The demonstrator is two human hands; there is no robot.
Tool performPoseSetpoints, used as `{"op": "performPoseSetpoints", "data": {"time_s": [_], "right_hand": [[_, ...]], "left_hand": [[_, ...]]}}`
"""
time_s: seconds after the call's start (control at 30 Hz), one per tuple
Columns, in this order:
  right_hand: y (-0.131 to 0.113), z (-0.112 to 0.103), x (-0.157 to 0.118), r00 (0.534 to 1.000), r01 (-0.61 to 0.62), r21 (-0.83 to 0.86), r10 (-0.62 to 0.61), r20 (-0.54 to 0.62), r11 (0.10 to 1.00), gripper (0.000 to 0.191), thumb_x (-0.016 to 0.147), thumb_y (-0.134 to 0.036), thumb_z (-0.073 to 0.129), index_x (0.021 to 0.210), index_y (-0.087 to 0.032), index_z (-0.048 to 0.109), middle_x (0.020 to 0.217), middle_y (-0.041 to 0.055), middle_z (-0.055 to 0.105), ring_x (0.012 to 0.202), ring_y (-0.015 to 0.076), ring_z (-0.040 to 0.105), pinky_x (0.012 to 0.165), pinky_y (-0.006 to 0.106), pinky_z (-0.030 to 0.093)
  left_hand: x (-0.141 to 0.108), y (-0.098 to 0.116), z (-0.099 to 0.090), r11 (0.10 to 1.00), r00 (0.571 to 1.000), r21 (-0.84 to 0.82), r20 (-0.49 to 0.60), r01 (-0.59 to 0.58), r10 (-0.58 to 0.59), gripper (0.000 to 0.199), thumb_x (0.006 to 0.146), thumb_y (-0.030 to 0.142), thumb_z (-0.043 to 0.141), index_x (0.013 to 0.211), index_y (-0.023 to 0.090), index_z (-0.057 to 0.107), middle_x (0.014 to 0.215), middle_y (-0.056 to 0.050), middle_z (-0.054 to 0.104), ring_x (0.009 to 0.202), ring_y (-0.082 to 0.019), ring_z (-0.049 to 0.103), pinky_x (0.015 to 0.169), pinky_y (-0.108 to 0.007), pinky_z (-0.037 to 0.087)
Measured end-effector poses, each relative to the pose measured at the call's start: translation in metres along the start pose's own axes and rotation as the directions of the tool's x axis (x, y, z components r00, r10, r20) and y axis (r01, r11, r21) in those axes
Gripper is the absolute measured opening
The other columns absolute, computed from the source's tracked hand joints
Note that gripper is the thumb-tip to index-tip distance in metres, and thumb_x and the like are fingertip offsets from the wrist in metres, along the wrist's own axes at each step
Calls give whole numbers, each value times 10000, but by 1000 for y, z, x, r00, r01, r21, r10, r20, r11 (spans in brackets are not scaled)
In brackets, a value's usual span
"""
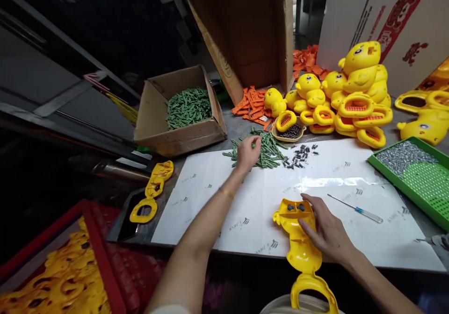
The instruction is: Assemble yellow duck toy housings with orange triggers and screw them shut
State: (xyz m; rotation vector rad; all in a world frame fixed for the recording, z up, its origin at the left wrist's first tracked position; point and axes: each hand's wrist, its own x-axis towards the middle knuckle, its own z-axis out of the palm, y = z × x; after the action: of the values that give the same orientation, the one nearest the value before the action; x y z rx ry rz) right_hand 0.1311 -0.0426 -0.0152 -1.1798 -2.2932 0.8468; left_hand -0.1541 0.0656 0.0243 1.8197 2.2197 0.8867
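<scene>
My left hand (249,153) is stretched out over a loose heap of green plastic strips (268,151). Its fingers are curled together, and whatever they pinch is hidden. My right hand (329,230) grips the right side of a yellow duck-shaped toy shell (302,239), thumb across its hollow inside. The shell lies open side up at the table's front edge, with two dark round parts in its head and its ring handle (314,288) hanging over the edge. Small dark cylindrical parts (300,156) are scattered beside the green heap.
A screwdriver (356,209) lies right of the shell, near a green tray (417,169) of small metal parts. Behind are stacked yellow ducks (361,66), orange pieces (250,103), a small basket (291,134) and a carton (175,136) of green strips. A red crate (105,262) stands lower left.
</scene>
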Motion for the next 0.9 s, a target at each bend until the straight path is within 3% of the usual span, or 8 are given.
{"op": "performPoseSetpoints", "data": {"time_s": [0.1, 0.2, 0.33, 0.43, 0.63, 0.73, 0.83, 0.9], "right_hand": [[-1, 4, -2, 1000, -23, 20, 23, 7, 1000, 492, 957, -403, 469, 1418, -281, 349, 1332, 110, 555, 961, 220, 710, 687, 340, 621], [4, 8, -5, 999, -47, 58, 48, -9, 997, 485, 961, -402, 470, 1420, -305, 346, 1348, 92, 548, 1062, 209, 688, 777, 318, 620], [7, 13, -7, 994, -102, 128, 107, -32, 986, 451, 971, -415, 449, 1407, -335, 363, 1351, 66, 545, 1100, 193, 663, 819, 307, 606], [3, 13, -4, 987, -154, 210, 161, -17, 966, 432, 980, -433, 423, 1399, -332, 389, 1340, 68, 553, 931, 172, 685, 713, 291, 599], [5, 3, -2, 985, -160, 251, 139, 99, 955, 490, 976, -443, 445, 1448, -340, 364, 1353, 91, 550, 612, 111, 611, 605, 305, 590], [11, -5, -2, 994, -73, 188, 56, 91, 979, 620, 946, -432, 509, 1517, -354, 278, 1411, 108, 517, 845, 194, 688, 718, 370, 627], [9, -20, 3, 996, 8, 233, 14, -91, 972, 594, 929, -388, 552, 1489, -331, 362, 1444, 107, 503, 1234, 289, 578, 930, 456, 587], [0, -32, 9, 974, 13, 388, 76, -212, 922, 470, 945, -352, 549, 1408, -316, 472, 1379, 99, 567, 1222, 262, 591, 949, 431, 581]], "left_hand": [[93, -15, 9, 995, 996, 104, 87, -9, 0, 227, 908, 143, 540, 1067, 154, 702, 1211, -110, 689, 1159, -229, 622, 1032, -363, 484], [145, -23, 23, 976, 991, 218, 124, 26, -54, 295, 913, 238, 610, 1198, 162, 633, 1327, -111, 601, 1234, -258, 563, 1044, -469, 474], [165, -37, 34, 944, 978, 320, 154, 83, -138, 395, 929, 361, 607, 1273, 170, 567, 1305, -112, 582, 1143, -248, 602, 955, -481, 530], [161, -48, 30, 940, 975, 337, 186, 55, -123, 366, 934, 367, 601, 1235, 160, 586, 1244, -100, 614, 1083, -225, 627, 916, -452, 550], [106, -45, -11, 948, 992, 301, 104, -106, 78, 296, 893, 162, 620, 1188, 138, 638, 1199, -135, 679, 1150, -261, 629, 1010, -416, 498], [43, -27, -34, 941, 977, 262, 34, -213, 211, 273, 907, 183, 607, 1177, 163, 641, 1160, -111, 705, 1105, -243, 650, 982, -396, 516], [-32, 0, -45, 925, 942, 204, -40, -320, 334, 229, 924, 222, 599, 1147, 182, 634, 1098, -71, 727, 1030, -203, 672, 930, -350, 545], [-80, 23, -44, 867, 854, 91, -149, -489, 498, 227, 903, 190, 627, 1131, 181, 629, 1022, -59, 735, 938, -189, 675, 858, -324, 563]]}}
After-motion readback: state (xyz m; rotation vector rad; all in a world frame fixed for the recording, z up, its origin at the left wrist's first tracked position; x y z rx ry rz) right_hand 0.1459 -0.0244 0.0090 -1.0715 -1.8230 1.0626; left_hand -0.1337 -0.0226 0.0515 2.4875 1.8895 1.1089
